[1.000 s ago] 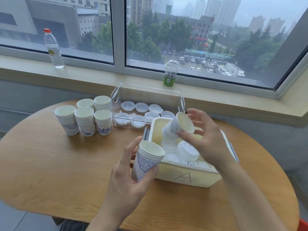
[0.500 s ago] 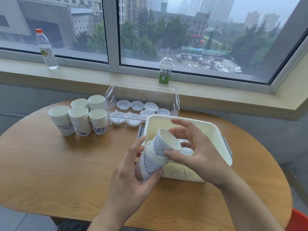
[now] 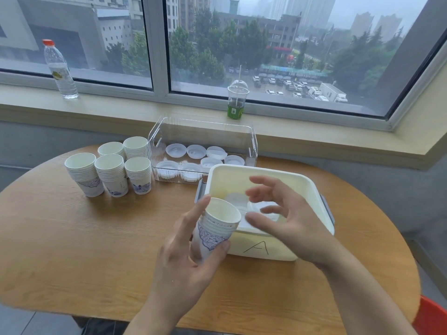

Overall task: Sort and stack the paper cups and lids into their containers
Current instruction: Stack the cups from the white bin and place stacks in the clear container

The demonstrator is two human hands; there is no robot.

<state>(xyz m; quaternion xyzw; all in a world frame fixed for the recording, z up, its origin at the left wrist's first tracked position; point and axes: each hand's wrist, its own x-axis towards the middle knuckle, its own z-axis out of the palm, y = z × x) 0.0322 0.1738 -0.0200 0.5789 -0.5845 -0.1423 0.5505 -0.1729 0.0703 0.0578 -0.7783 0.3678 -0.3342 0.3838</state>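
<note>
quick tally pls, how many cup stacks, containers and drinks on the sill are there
Cup stacks: 6, with 5 standing on the table (nearest-left one) and 1 held in the left hand (the held stack)
Containers: 2, the clear bin and the white bin marked A
Drinks on the sill: 2, the water bottle and the lidded drink cup
Total: 10

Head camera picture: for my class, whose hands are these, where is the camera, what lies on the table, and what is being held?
No machine here: a person wears the camera on the head, looking down at two bare hands. The left hand grips a short stack of nested paper cups. The right hand is open, holding nothing, over a white bin marked A with lids inside. On the round wooden table stand five more cup stacks beside a clear box of white lids. A water bottle and a domed drink cup stand on the windowsill.
</note>
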